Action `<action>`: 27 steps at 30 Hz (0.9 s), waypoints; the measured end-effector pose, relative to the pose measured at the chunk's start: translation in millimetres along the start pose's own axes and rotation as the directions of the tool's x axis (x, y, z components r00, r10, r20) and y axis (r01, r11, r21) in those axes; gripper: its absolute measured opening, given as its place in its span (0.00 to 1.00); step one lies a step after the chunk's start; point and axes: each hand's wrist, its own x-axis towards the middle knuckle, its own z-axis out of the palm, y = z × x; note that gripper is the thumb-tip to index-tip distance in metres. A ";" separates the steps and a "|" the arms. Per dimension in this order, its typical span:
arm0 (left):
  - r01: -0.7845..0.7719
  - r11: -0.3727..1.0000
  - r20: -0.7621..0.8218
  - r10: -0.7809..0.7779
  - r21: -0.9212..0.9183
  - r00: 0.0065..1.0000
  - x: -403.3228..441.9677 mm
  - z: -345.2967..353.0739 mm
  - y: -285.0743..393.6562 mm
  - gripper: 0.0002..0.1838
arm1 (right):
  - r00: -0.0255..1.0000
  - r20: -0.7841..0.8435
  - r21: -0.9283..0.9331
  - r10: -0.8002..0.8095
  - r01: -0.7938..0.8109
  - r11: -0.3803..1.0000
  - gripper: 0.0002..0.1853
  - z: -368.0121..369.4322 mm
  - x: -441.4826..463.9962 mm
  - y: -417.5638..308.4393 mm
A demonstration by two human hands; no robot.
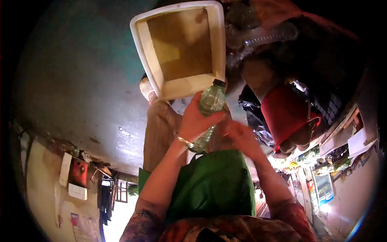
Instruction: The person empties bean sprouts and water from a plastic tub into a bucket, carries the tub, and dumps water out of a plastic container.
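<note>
My left hand (pixel 192 121) is wrapped round a clear greenish plastic bottle (pixel 212 99) with a black cap. The bottle leans, its capped end pointing away from me and its base close to my lap. To the right of the bottle is my right hand (pixel 238 135), its fingers bent and smeared by motion. I cannot tell whether it touches the bottle. Just beyond the cap stands a white rectangular tub (pixel 137 38) with murky brown liquid in it. A green apron (pixel 209 185) covers my lap.
A red bucket (pixel 284 113) with roundish brown things at its mouth is on the right, beside black plastic bags (pixel 258 117). More clear plastic bottles (pixel 272 35) lie at the upper right. Grey floor (pixel 80 80) stretches to the left; my patterned shoe (pixel 146 86) is near the tub.
</note>
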 end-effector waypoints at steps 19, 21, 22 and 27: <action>-0.039 0.905 -0.050 0.067 0.424 0.997 -8.4 6.5 -18.1 0.29 | 0.929 -0.042 -0.451 -0.367 0.311 0.837 0.21 -22.6 79.6 -81.4; -0.105 0.841 -0.048 0.153 0.531 0.987 -10.3 9.9 -16.6 0.29 | 0.942 -0.023 -0.428 -0.335 0.293 0.855 0.20 -24.4 79.1 -77.7; -0.160 0.760 -0.038 0.236 0.630 0.971 -10.6 11.6 -15.3 0.30 | 0.941 -0.027 -0.428 -0.336 0.293 0.855 0.20 -24.7 78.7 -78.0; -0.184 0.542 -0.023 0.352 0.820 0.936 -6.3 14.7 -20.0 0.29 | 0.894 -0.143 -0.594 -0.425 0.266 0.760 0.13 -17.7 83.0 -75.5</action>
